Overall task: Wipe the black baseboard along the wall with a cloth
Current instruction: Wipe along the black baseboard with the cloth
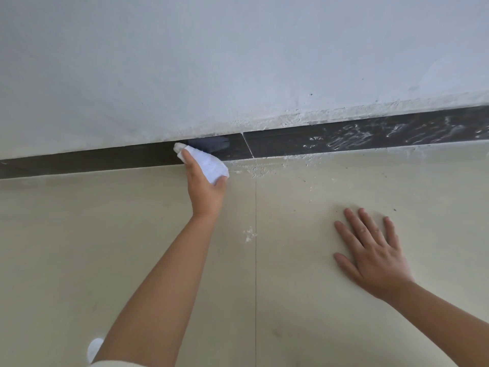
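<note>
Starting out at 9 o'clock, the black baseboard [87,161] along the wall [238,62] looks dark and clean on that stretch. Near the middle, your left hand [205,189] grips the white cloth [209,162], bunched up and pressed against the baseboard just left of the tile joint [247,145], with a damp-looking smear right beside it. I'd say keep firm pressure and drag toward 3 o'clock in long overlapping passes, refolding to a fresh face once it loads up. Everything past the joint is caked in white plaster streaks [370,133], so that's the real work left, plus crumbs on the floor [132,247] at the base. Your right hand [370,252] lies flat at 4 o'clock, fingers spread, holding nothing, just bracing. No containers in sight, so no bucket to rinse in.
</note>
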Demonstrator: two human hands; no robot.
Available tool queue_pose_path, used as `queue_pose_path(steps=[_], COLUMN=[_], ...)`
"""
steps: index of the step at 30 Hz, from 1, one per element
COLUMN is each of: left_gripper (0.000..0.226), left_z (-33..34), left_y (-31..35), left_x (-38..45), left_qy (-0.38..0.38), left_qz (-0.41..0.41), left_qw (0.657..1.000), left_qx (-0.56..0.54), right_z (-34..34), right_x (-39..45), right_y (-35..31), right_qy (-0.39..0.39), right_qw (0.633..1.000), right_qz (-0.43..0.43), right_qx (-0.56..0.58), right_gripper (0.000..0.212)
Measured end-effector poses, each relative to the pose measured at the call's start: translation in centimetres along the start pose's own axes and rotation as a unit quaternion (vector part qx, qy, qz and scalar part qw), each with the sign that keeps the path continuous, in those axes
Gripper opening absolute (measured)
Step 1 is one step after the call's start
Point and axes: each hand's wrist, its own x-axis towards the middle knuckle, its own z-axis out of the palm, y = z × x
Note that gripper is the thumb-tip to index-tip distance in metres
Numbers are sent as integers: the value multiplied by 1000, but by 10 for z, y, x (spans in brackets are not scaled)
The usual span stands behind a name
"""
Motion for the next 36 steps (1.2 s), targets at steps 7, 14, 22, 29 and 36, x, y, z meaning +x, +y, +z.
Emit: queue_pose_path(steps=[7, 14, 22, 29, 36], left_gripper=[87, 85, 88, 91, 90], left_z=[-4, 46, 34, 56, 62], left_y=[-6, 31, 26, 60, 67], left_x=[17, -24, -16, -32, -30], left_qy=[40, -27, 5, -54, -49], left_qz=[-35, -2, -36, -52, -139], left_qw=[996, 1000, 999, 995, 983], left_qx=[68, -11, -3, -59, -113], right_z=[0, 0, 2, 4, 6], right_x=[0, 0, 0, 0, 0], right_y=[-1, -1, 0, 1, 1], right_qy=[-15, 7, 27, 44, 42], right_qw=[999, 998, 997, 997, 997], right_qz=[9, 3, 3, -4, -3], right_qx=[34, 68, 76, 68, 72], right_gripper=[79, 80, 79, 78, 80])
